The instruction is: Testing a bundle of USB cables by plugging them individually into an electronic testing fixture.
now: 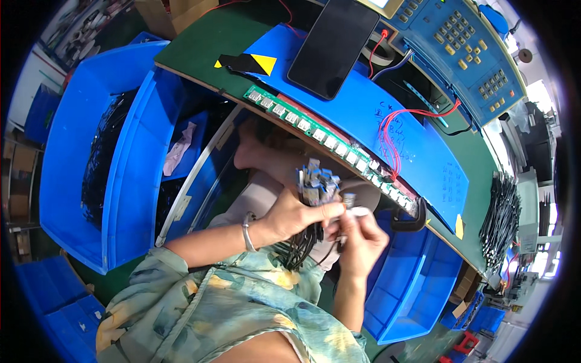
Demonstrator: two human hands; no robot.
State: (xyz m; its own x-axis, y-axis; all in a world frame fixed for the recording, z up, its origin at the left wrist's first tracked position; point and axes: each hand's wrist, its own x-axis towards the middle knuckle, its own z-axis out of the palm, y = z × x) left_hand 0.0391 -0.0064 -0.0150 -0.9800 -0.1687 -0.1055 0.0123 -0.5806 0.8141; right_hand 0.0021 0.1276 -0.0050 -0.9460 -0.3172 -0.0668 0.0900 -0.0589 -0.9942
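My left hand (289,216), with a bracelet at its wrist, is closed round a bundle of black cables (302,247). The cables' connector ends (319,184), silvery with blue tabs, stick up above the fist, and their dark leads hang down over my lap. Close beside it, my right hand (361,243) pinches a single cable, whose connector (349,198) shows above the fingertips; the fingers are slightly blurred. Both hands are held in front of the table edge, near a long green circuit board (321,136) lined with white sockets.
On the table lie a phone (333,48), a blue sheet (266,45), red wires (392,136) and a blue tester with keys (463,42). A black clamp (409,221) grips the edge. More black cables (501,218) lie right. Blue bins stand left (130,163) and right (393,305).
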